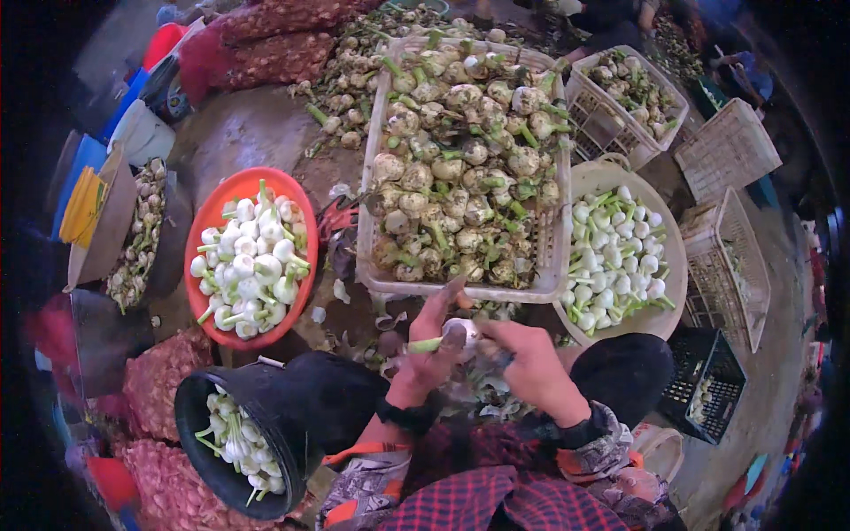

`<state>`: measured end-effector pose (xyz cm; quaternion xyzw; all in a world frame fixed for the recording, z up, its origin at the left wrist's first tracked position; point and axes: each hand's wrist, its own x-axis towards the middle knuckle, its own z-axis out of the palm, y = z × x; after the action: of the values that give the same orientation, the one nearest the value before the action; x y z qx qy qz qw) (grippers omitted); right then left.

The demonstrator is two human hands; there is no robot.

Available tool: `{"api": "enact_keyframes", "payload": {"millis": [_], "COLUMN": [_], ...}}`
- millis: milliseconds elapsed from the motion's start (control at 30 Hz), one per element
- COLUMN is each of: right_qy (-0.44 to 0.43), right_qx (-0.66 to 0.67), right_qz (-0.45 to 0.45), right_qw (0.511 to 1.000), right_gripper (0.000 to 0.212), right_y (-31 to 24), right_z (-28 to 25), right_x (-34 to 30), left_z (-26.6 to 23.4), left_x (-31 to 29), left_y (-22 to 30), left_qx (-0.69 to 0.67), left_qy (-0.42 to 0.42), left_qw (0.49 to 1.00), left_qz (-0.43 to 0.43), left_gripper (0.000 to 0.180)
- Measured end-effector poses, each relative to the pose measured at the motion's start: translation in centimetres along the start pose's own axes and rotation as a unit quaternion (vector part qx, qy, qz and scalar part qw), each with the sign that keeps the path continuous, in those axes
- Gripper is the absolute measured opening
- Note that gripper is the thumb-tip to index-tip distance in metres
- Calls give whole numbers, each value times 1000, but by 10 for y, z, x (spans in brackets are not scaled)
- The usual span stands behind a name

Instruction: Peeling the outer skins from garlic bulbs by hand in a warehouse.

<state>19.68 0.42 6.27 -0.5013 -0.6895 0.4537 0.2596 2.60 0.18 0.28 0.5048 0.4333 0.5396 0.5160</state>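
Head view: the left hand [425,354] and right hand [529,365] meet low in the middle, just below the front rim of a big white crate [375,159] heaped with unpeeled garlic. Between them sits a bulb [461,331], white, its green stalk [425,345] jutting left across the left hand. The left hand's fingers are closed round the stalk and bulb from the left, thumb raised toward the crate; the right hand's fingers are bunched on the bulb from the right. A blade, if any, cannot be made out.

Containers ring the hands. To the left, a red basin [211,221], oval, holds peeled white bulbs. Lower left, a black bucket [292,389] lies tilted with more peeled bulbs at its mouth. To the right, a round beige basin [675,257] is also full of peeled bulbs. Beyond it stand white lattice crates [730,146], one upper right holding unpeeled garlic, and a black crate [708,385] beside the person's knee. Red mesh sacks [266,44] lie at the top left and along the lower left edge. Blue and yellow tubs [84,190] are stacked at far left. No labels are readable.
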Motion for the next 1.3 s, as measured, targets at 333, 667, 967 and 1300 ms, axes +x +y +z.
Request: {"api": "enact_keyframes", "payload": {"millis": [333,667,967,1300], "right_qy": [99,-57,87,142], "right_qx": [40,90,-261,-70], "right_qz": [-29,77,142,42], "right_qw": [994,991,951,986], "right_gripper": [30,29,46,31], "right_y": [3,72,161,113], "right_z": [24,12,-19,-35], "right_x": [2,13,164,116], "left_z": [-9,-6,-8,-6], "left_x": [7,-4,9,14], "left_y": [-8,-14,1,-15], "left_qx": [126,-465,-685,-294], "left_qy": [72,56,67,162], "left_qw": [979,871,713,928], "left_qz": [147,-150,-133,-161], "left_gripper": [79,54,62,75]}}
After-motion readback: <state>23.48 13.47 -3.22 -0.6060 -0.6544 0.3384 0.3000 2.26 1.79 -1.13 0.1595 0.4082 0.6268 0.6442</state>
